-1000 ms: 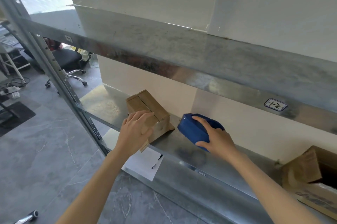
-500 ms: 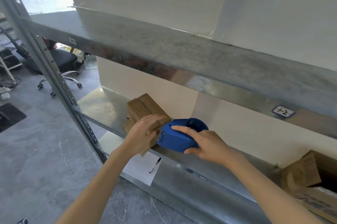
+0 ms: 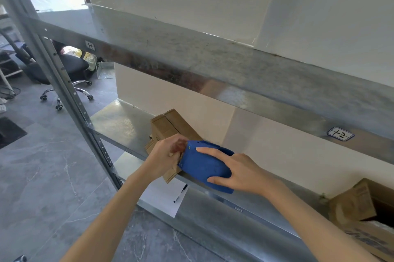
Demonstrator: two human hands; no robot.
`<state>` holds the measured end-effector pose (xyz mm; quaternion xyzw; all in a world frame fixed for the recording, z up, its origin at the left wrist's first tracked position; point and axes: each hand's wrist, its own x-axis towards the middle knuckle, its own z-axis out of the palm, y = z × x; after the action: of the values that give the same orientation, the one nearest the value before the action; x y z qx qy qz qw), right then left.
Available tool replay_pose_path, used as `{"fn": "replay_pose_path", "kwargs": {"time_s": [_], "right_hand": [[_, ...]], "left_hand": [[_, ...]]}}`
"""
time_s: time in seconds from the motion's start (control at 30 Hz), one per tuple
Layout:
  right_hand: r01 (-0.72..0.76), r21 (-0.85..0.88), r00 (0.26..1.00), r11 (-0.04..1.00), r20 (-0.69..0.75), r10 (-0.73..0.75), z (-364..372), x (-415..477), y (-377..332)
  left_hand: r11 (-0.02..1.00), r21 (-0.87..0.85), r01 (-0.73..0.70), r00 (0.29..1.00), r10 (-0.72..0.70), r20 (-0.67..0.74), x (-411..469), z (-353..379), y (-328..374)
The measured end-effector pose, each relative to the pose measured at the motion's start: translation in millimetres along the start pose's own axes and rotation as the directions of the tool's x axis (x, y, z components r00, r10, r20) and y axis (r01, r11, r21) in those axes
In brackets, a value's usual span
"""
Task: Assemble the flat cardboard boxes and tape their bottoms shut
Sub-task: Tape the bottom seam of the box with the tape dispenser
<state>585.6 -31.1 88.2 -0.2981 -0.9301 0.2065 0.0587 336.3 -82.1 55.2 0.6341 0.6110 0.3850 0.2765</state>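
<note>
A small brown cardboard box (image 3: 168,127) stands tilted on the metal shelf (image 3: 119,121), its flaps meeting in a seam that faces me. My right hand (image 3: 245,171) grips a blue tape dispenser (image 3: 202,166), whose front end is against the box's near side. My left hand (image 3: 165,158) holds the box's near lower part, right beside the dispenser's nose; its fingertips are blurred. No strip of tape is visible on the box.
A steel upright (image 3: 70,99) runs down the left of the rack. A higher shelf (image 3: 234,65) juts out overhead. A sheet of paper with a black pen (image 3: 180,193) lies below. A larger open carton (image 3: 362,215) sits at the right. An office chair (image 3: 70,74) stands behind.
My right hand has carried the blue dispenser leftward along the shelf until it meets the box. My left hand has stayed on the box, sliding lower toward the dispenser's nose.
</note>
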Motion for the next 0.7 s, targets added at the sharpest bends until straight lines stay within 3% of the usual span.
{"fn": "replay_pose_path", "kwargs": {"time_s": [0.3, 0.53, 0.7], "right_hand": [[0.068, -0.162, 0.997, 0.984, -0.027, -0.074, -8.4, -7.1, 3.2], [0.023, -0.155, 1.000, 0.988, 0.010, -0.022, -2.7, -11.3, 16.2], [0.020, -0.176, 0.999, 0.984, 0.036, -0.014, 3.1, -10.8, 20.2]], "left_hand": [[0.999, -0.021, 0.040, 0.990, -0.043, -0.131, -7.2, -9.7, -16.9], [0.998, 0.044, -0.042, 0.991, 0.047, -0.125, -15.8, -6.0, -31.6], [0.998, 0.045, -0.031, 0.992, 0.037, -0.121, -15.5, 1.5, -42.9]]}}
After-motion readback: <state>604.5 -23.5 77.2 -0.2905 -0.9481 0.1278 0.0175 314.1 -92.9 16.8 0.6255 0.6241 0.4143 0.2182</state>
